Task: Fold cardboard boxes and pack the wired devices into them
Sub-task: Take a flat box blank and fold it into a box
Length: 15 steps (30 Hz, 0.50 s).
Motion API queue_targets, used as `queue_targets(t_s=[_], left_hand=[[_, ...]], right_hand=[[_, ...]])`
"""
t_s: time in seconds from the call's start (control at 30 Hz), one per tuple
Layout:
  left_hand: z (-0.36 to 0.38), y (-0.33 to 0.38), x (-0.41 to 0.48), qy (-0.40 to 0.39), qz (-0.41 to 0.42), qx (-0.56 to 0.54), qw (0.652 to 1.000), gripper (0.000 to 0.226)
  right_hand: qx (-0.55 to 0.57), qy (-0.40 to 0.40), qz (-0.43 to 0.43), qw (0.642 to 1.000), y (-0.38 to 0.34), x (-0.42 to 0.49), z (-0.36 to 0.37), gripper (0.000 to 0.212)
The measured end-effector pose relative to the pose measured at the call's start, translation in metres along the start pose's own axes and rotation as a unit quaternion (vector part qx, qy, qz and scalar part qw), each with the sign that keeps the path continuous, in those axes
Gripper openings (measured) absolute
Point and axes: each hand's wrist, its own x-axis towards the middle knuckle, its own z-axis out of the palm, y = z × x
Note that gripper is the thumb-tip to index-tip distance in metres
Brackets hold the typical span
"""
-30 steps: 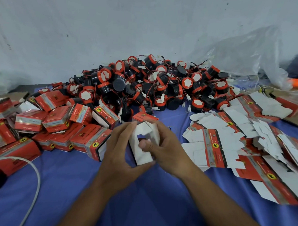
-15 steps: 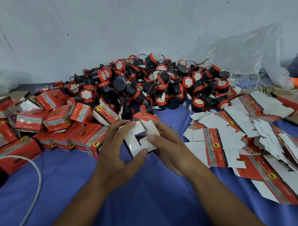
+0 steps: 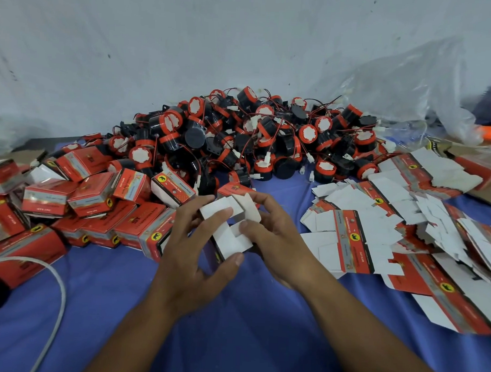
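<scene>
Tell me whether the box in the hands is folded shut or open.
Open, half folded: the cardboard box shows its white inside, flaps sticking up unclosed between the left hand and right hand.

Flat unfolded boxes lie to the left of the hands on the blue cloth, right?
No. The head view shows the flat unfolded boxes lying to the right of the left hand and right hand, which hold a half-folded box, on the blue cloth.
</scene>
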Motion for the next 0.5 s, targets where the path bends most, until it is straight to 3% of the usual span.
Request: queue_targets(t_s=[0.27, 0.5], left_hand=[[0.0011, -0.0081, -0.0020, -0.014, 0.060, 0.049, 0.997, 0.049], [0.0017, -0.0097, -0.0025, 0.002, 0.031, 0.075, 0.997, 0.049]], right_hand=[[-0.003, 0.014, 0.004, 1.000, 0.0055, -0.0011, 0.0025, 0.037], [0.090, -0.035, 0.053, 0.994, 0.0021, -0.0013, 0.0039, 0.038]])
